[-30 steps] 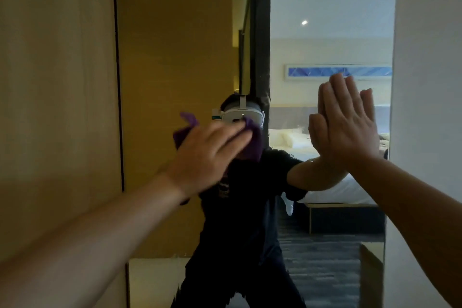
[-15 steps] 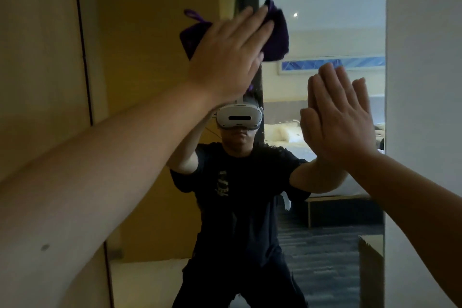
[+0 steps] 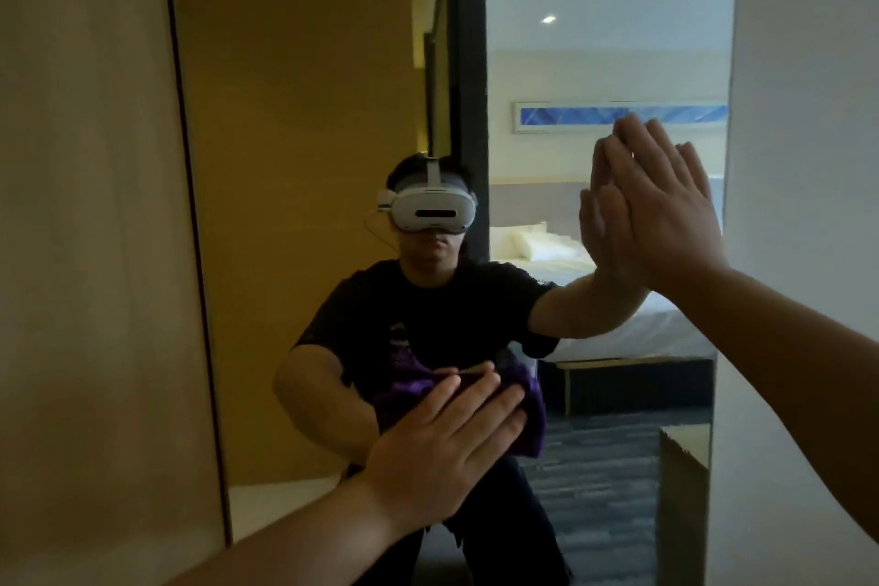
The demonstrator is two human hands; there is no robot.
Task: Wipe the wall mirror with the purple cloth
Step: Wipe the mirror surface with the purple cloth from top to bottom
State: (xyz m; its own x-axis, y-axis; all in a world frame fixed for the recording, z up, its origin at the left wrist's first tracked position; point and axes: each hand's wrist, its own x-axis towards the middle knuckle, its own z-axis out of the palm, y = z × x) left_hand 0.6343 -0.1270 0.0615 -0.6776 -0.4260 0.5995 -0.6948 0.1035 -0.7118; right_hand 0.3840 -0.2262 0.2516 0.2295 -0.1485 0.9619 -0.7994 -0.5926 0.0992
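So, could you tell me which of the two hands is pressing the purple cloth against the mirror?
The left hand, low on the mirror, presses the purple cloth flat; the right hand rests bare higher up.

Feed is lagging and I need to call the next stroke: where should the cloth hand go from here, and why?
Probably slide the left hand sideways toward the mirror's left edge. It presses the purple cloth flat, low on the glass, near the middle, while the right hand braces open-palmed higher at the right. The lower left glass looks uncovered.
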